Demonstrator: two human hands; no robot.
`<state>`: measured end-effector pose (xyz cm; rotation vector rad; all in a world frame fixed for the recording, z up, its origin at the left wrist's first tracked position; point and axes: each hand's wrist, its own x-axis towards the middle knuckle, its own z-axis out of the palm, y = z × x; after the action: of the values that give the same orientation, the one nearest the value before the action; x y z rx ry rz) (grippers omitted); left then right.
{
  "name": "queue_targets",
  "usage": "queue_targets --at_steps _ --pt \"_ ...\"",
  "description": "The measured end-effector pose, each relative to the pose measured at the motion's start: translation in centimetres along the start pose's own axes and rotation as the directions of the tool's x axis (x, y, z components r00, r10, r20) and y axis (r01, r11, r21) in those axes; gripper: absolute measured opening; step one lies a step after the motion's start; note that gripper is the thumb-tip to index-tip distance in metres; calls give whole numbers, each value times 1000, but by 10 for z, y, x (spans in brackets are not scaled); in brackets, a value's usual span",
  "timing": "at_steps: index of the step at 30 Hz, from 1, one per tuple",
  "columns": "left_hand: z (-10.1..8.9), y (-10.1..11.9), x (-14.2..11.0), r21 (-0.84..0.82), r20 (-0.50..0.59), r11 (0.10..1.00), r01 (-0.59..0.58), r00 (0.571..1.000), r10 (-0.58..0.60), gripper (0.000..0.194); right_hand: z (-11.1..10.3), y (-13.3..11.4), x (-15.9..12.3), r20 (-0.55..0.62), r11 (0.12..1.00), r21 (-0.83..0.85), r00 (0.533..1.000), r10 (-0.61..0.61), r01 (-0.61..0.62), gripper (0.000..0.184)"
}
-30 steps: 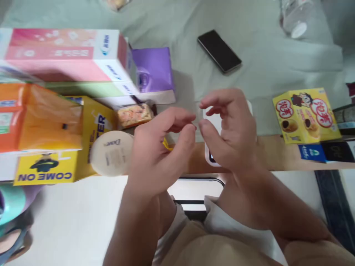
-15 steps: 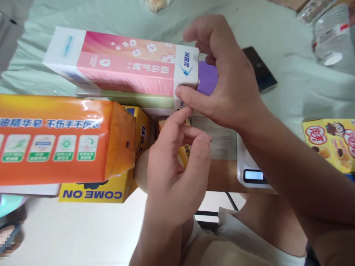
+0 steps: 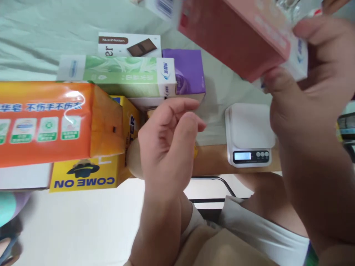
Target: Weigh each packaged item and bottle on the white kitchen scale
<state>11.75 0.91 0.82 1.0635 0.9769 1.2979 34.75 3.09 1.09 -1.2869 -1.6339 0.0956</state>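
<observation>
My right hand [image 3: 313, 70] grips one end of a pink-and-white toothpaste box [image 3: 235, 33], raised at the upper right and slightly blurred. Fingers and thumb sit on opposite sides of it. My left hand [image 3: 169, 144] is empty, its fingers loosely bent and the thumb apart, above the table's near edge. Just beyond its fingers lie a green toothpaste box [image 3: 122, 72] and a purple box [image 3: 190, 70]. Behind the green one is a white box with a chocolate picture [image 3: 116, 42]. A white kitchen scale [image 3: 251, 127] with a lit display stands below the raised box.
An orange soap pack [image 3: 44, 107] rests on a yellow box [image 3: 85, 175] at the left, near the table edge. Something round and beige [image 3: 134, 160] is partly hidden behind my left hand. A pale green cloth [image 3: 44, 33] covers the table.
My right hand has lifted the pink toothpaste box off the green one and carried it to the right, tilting it. The left hand has barely moved. The camera view has shifted.
</observation>
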Motion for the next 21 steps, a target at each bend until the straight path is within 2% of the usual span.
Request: queue_targets --at_steps 3,5,9,11,13,17,19,21 --pt "10 -8 1 -50 76 998 -33 996 37 3 -34 5 -33 -142 1000 -13 990 17 -19 44" --pt "16 -12 -1 -45 133 998 -46 990 51 6 -52 9 -57 -216 997 -39 975 50 -60 42" --pt "33 -15 -10 142 240 990 -19 971 -16 12 -74 27 -110 -371 979 -112 921 118 -171 50" --pt "43 -16 -14 235 292 972 -32 956 -39 12 -76 38 -135 -438 973 -120 890 124 -195 56" --pt "52 -21 -17 309 334 948 -74 942 -35 11 -71 43 -154 -447 955 -159 881 156 -250 61" --pt "62 -38 -18 466 365 869 -168 931 -16 12 -50 31 -173 -456 887 -296 869 193 -353 53" --pt "64 -47 -16 531 382 827 -184 923 -40 13 -43 20 -178 -427 866 -352 884 189 -355 49" --pt "66 -55 -13 575 400 798 -183 913 -78 13 -43 13 -182 -338 849 -405 918 207 -340 52"
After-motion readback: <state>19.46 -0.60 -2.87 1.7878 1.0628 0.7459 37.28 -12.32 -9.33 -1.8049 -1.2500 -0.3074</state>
